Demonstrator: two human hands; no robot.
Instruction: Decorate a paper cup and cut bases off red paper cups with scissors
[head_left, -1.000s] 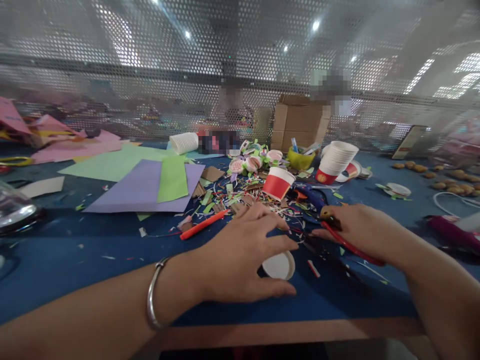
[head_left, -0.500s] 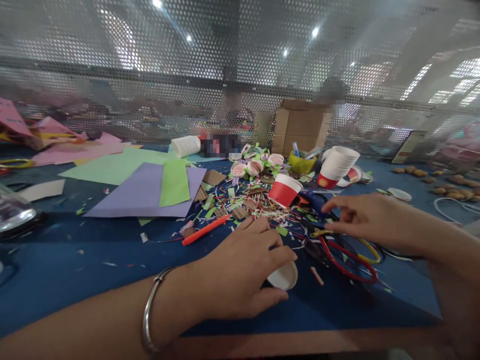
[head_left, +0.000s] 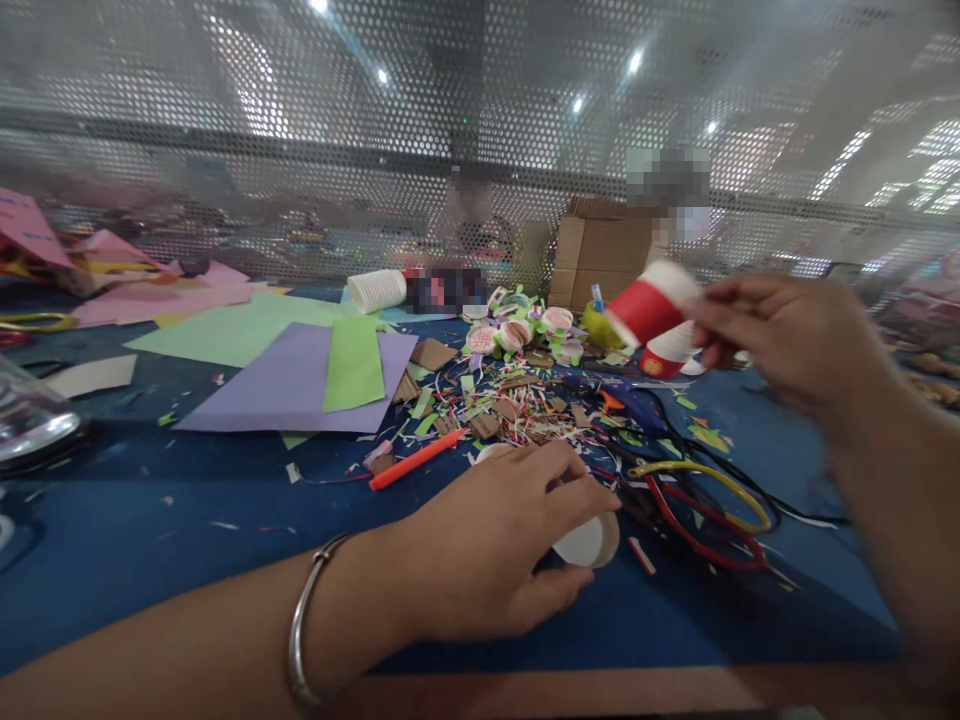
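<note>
My left hand [head_left: 510, 535] rests low over the blue table, its thumb and fingers around a shallow round white paper piece [head_left: 585, 542] that looks like a cut-off cup bottom. Another pale rim [head_left: 493, 453] peeks out beyond its knuckles. Raised on the right, my right hand [head_left: 787, 330] pinches a red paper cup [head_left: 651, 305] with a white rim, tilted in the air. Behind that cup is a stack of paper cups [head_left: 664, 352], partly hidden. Scissors with red and yellow handles [head_left: 709, 520] lie right of my left hand. An orange marker [head_left: 416, 460] lies beyond my left wrist.
Paper and cardboard scraps [head_left: 517, 405] cover the middle. A blue glue gun [head_left: 634, 405] with a black cord lies beside them. Purple paper [head_left: 277, 385] and green sheets spread left. Behind stand a cardboard box [head_left: 600, 255] and a perforated metal screen [head_left: 337, 170].
My right hand has picked up the red paper cup from the scraps and lifted it up and to the right. My left hand stays on the white piece, shifted slightly right.
</note>
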